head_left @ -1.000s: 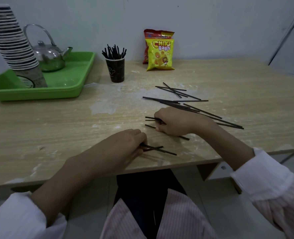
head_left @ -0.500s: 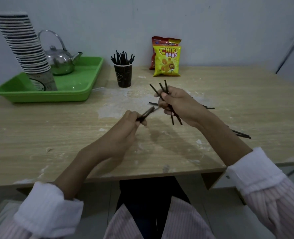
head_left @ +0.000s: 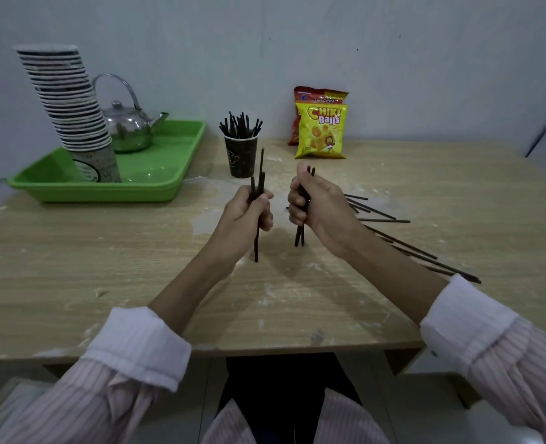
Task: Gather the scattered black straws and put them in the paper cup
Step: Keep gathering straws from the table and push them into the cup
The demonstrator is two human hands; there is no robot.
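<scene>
Head view | paper cup at the back of the table, holds many straws | left hand fisted round a few upright straws | right hand fisted round a small bundle | loose straws lie at right | judged partly done: both handfuls and loose ones left to go in

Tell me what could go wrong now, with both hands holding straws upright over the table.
1. The left hand grips its straws unevenly, with one hanging lower; it might slip out.
2. The cup already bristles with straws, so pushing more in could tip it.
3. The sleeve behind the right hand passes near loose straws and could drag them.
</scene>
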